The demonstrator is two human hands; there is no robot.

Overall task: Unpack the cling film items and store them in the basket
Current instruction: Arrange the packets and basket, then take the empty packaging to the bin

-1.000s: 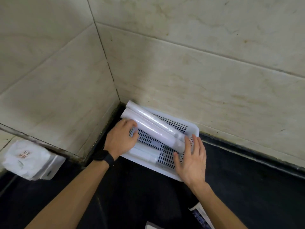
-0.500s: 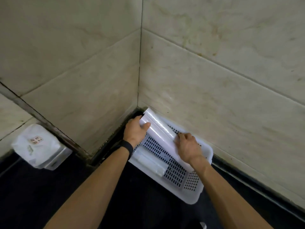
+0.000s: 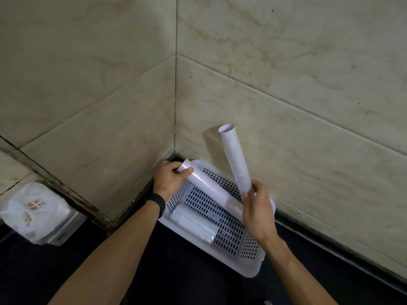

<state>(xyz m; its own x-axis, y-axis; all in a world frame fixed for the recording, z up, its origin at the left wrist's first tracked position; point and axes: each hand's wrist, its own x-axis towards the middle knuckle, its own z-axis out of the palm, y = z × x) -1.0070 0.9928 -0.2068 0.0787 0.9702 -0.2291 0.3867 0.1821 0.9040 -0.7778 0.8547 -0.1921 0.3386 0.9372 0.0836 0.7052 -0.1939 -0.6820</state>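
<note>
A white perforated basket point(image 3: 246, 268) sits on the dark counter in the corner of the tiled walls. My right hand point(image 3: 257, 212) grips the lower end of a white cling film roll point(image 3: 235, 160) and holds it tilted up above the basket. My left hand point(image 3: 169, 180) is closed around the far end of a second roll point(image 3: 207, 187), which lies slanted across the basket with that end at the rim. A shorter wrapped roll point(image 3: 193, 224) lies on the basket floor near its front edge.
A white plastic bag point(image 3: 33, 211) with a printed label sits on a metal container at the left. Marble-tiled walls point(image 3: 286, 84) close off the corner behind the basket. The dark counter point(image 3: 176, 271) extends toward me.
My right hand has picked one roll out of the basket and raised it upright-tilted. My left hand has shifted onto the end of the other roll. The view has panned.
</note>
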